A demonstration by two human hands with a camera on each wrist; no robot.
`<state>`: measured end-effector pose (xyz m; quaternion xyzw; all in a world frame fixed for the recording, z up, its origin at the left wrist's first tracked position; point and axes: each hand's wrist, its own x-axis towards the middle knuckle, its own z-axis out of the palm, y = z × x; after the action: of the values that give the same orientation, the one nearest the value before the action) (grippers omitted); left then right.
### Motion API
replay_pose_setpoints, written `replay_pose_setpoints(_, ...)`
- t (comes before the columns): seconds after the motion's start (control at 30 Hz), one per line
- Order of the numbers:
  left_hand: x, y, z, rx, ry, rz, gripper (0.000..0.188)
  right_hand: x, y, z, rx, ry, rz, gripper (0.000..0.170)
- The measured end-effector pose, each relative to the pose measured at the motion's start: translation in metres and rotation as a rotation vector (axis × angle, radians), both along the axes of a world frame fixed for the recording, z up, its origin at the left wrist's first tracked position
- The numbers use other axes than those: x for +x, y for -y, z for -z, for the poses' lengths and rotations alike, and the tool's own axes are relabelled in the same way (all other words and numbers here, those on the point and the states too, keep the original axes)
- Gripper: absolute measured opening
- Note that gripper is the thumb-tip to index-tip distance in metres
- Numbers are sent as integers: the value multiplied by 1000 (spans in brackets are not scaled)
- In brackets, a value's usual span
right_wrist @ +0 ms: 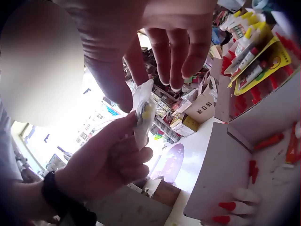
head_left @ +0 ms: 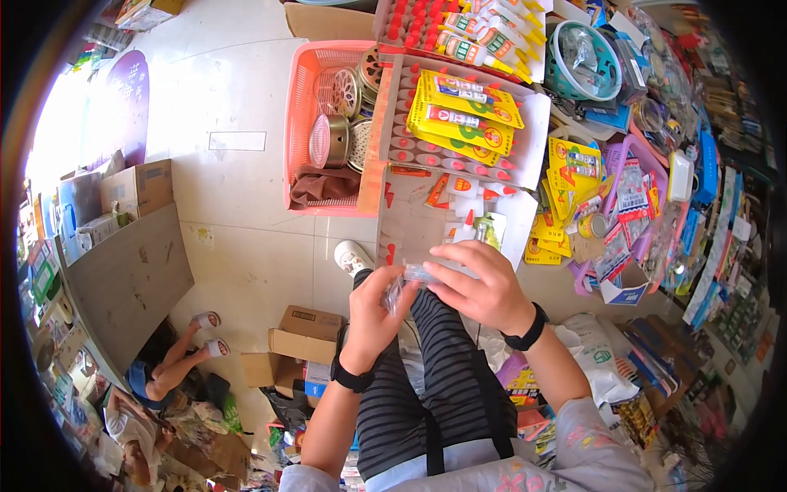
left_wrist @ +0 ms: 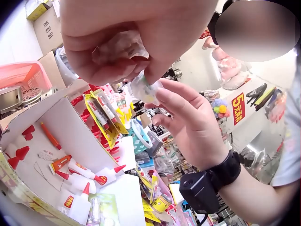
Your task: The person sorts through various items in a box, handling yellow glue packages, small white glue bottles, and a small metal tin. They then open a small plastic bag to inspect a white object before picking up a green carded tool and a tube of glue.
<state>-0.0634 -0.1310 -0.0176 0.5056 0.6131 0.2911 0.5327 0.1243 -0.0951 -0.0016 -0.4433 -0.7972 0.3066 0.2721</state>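
Note:
A small clear plastic packet (right_wrist: 145, 113) with something dark and yellow inside is held between the two hands. The left hand (head_left: 378, 316) curls its fingers round crumpled clear plastic (head_left: 393, 293) and pinches the packet's lower side. At the packet's other end is the right hand (head_left: 484, 289), its thumb and forefinger on the plastic and its other fingers loosely extended. Both hands are above the lap, by the near edge of a white box (head_left: 414, 215) that holds glue bottles (left_wrist: 80, 207) with red caps and orange tubes (left_wrist: 50, 136).
A pink basket (head_left: 292, 123) with metal tins stands beyond the boxes. Yellow glue cards (head_left: 471, 115) lie on red-capped bottles. To the right are a teal basket (head_left: 551, 61) and a purple basket (head_left: 662, 176). Cardboard boxes (head_left: 305, 332) are at the lower left; another person sits farther left.

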Motion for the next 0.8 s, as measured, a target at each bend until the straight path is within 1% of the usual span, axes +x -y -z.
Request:
replay_pose_setpoints(0.07,0,1,1,2,-1,12,21,0,2,1,18,19,-6,27)
replay_pose_setpoints(0.17,-1,1,2,31,0,36,21,2,4,2,-232,-149,69,20)
replay_pose_setpoints(0.27,1,1,0,48,8,28,19,4,5,3,-379,-263,149,14)
replay_pose_setpoints(0.33,1,1,-2,22,18,4,19,4,7,0,-423,-270,146,13)
replay_pose_setpoints(0.43,-3,4,-4,97,56,22,21,2,14,-4,-464,-271,122,11)
replay_pose_setpoints(0.53,-8,8,4,279,3,111,24,0,19,-3,-504,-297,130,9)
replay_pose_setpoints(0.63,-9,11,6,228,-3,61,23,7,20,5,-562,-318,185,8)
replay_pose_setpoints(0.73,-10,12,-1,15,-6,-55,19,8,20,5,-623,-355,236,8)
replay_pose_setpoints(0.8,-10,9,-6,-86,-3,-57,21,8,18,2,-612,-301,152,8)
